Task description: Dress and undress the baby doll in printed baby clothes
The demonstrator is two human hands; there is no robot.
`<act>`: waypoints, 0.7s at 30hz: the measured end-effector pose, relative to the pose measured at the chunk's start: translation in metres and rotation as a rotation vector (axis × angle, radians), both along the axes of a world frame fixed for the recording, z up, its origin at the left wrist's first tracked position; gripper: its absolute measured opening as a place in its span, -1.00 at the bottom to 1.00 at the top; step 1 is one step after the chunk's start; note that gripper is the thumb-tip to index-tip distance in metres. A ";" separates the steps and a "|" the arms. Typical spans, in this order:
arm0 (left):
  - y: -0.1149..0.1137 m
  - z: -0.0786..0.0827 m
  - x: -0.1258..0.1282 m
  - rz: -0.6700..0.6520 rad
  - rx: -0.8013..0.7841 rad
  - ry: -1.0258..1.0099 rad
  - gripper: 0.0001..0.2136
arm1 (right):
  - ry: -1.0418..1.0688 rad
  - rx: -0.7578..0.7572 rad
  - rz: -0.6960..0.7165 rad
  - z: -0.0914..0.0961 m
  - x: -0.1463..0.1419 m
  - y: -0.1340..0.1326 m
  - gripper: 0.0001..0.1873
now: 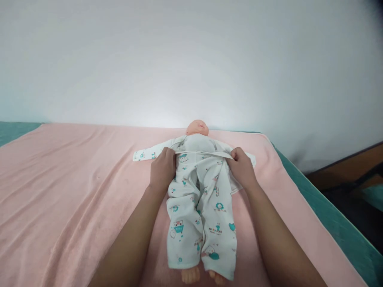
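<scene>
A baby doll (pixel 198 127) lies on its back, head away from me and feet at the near side. White printed pants (pixel 184 203) cover its legs, with the toes showing below the cuffs. My left hand (pixel 164 165) is closed on the left end of the waistband, and my right hand (pixel 241 164) grips the right end. Between them the waistband is stretched wide across the doll's belly. A matching white top (pixel 152 152) lies with its sleeves spread out to both sides; its front is apart over a plain white torso (pixel 197 142).
Beneath the doll is a pink blanket (pixel 74 191) with folds on the left. Green bedding (pixel 326 215) shows along the right edge and at the far left. A pale wall (pixel 179 59) rises behind the head. A brown wooden board (pixel 347 163) stands at the right.
</scene>
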State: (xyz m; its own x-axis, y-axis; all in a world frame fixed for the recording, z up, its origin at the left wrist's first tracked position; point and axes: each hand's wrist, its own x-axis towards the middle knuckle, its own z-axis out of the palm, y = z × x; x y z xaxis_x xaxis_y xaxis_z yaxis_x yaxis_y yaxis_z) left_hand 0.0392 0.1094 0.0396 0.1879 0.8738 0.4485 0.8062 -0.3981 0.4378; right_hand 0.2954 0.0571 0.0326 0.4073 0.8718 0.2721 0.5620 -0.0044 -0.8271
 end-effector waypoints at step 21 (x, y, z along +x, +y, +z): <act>0.002 0.015 -0.009 -0.413 -0.849 -0.516 -0.75 | 0.160 -0.313 0.250 -0.003 -0.001 -0.001 -0.71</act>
State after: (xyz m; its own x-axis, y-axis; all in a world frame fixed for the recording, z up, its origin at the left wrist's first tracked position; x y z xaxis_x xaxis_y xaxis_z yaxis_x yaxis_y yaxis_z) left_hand 0.0300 0.1117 0.0546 0.5014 0.8493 -0.1654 0.3181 -0.0031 0.9480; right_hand 0.2947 0.0558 0.0300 0.1883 0.9795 -0.0710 0.4426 -0.1491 -0.8842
